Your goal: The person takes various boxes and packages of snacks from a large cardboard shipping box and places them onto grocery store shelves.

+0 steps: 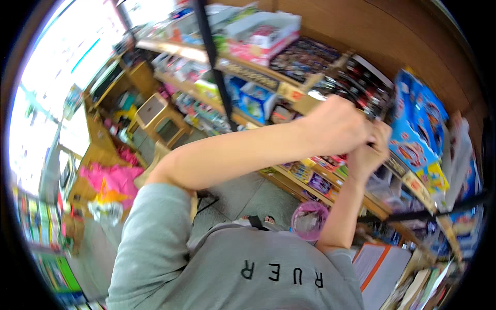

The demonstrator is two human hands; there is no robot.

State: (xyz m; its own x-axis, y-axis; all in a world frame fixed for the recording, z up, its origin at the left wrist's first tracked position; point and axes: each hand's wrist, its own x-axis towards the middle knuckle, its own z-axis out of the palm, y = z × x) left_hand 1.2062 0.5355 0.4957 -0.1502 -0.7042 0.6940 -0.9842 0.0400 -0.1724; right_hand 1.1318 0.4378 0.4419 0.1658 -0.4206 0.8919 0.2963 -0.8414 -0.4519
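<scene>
My left hand (pixel 339 126) reaches across to the right, its fingers curled. Close against it, my right hand (pixel 372 149) is also curled, with a small dark gap between the two. Blur and the backs of the fingers hide whether anything is held. Just beyond the hands, dark glossy packets with red parts (pixel 362 83) lie on the shelf top. Blue snack-like bags (pixel 418 120) stand right of my hands. A wooden shelf edge with a patterned strip (pixel 395 164) runs below them.
Lower shelves hold colourful packets (pixel 310 178). A pink bin (pixel 310 221) stands on the floor near my feet. Left are a plastic stool (pixel 159 112) and a pink bag (pixel 112 180). A black post (pixel 211 50) rises before the shelves. White box (pixel 267 31) sits on top.
</scene>
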